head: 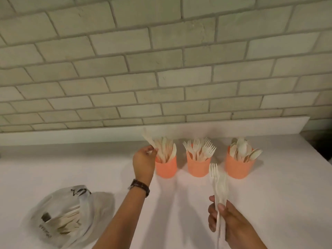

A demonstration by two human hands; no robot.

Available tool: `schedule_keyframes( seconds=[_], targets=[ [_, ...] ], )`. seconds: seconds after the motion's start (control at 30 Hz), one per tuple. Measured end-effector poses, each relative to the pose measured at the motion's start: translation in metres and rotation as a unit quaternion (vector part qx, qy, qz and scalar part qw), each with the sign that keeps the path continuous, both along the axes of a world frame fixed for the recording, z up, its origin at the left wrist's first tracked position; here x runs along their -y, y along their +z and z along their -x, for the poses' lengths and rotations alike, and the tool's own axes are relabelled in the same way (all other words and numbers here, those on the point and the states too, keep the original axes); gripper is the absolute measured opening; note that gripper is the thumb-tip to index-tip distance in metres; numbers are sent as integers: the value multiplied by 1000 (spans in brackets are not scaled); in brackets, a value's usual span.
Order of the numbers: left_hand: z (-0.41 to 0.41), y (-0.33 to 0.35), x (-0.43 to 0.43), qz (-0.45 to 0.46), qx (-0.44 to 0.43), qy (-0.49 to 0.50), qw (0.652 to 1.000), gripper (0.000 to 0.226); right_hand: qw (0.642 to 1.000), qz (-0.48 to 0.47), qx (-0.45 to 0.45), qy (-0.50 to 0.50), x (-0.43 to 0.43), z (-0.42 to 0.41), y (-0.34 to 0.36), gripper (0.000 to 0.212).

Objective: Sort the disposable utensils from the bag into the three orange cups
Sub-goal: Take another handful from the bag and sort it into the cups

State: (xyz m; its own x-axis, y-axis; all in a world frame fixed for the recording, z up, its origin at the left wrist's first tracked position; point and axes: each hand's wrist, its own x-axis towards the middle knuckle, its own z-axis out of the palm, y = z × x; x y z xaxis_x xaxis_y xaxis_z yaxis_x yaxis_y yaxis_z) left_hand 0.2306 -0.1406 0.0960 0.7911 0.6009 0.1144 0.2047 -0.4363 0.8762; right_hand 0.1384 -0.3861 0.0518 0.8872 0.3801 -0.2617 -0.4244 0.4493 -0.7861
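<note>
"Holding those forks [219, 186] by the handles, is the right hand [231, 223]?"

"Yes, its fingers are curled round the bunch, in front of the middle cup [198, 168]. The left hand [143, 162] pinches a knife [148, 139] at the rim of the left cup [166, 168]."

"Light, thin, a bit springy?"

"Likely slick too, so the handles are the safest hold. More lie in the bag [53, 200]."
</note>
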Motion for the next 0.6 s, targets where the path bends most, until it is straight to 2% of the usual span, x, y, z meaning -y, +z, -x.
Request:
schedule_keyframes(
  seconds=[0.07, 0.13, 0.2, 0.33, 0.4, 0.47, 0.6],
  targets=[
    [-7, -18, -7, -29, -50, -34, 998, 26, 999, 42, 16, -31, -14, 4, 1, 33],
    [-5, -30, -9, -29, -56, -55, 996, 35, 983, 153, 85, -60, -23, 6, 3, 24],
    [3, -33, -9, -6, -37, -65, 997, 39, 946, 268, 164, -76, -30, 7, 8, 21],
    [32, -30, -7, 20, 10, -89, 996, 29, 889, 385, 219, -114, -34, -7, 11, 26],
    [47, -26, -7, 40, 24, -90, 995, 23, 871, 412, 241, -116, -37, -25, 17, 28],
    [60, -23, -9, 62, 38, -87, 994, 20, 875, 398, 244, -125, -41, -51, 26, 21],
    [82, -17, -13, 92, 58, -95, 989, 31, 855, 406, 283, -154, -52, -114, 47, 13]
  ],
)
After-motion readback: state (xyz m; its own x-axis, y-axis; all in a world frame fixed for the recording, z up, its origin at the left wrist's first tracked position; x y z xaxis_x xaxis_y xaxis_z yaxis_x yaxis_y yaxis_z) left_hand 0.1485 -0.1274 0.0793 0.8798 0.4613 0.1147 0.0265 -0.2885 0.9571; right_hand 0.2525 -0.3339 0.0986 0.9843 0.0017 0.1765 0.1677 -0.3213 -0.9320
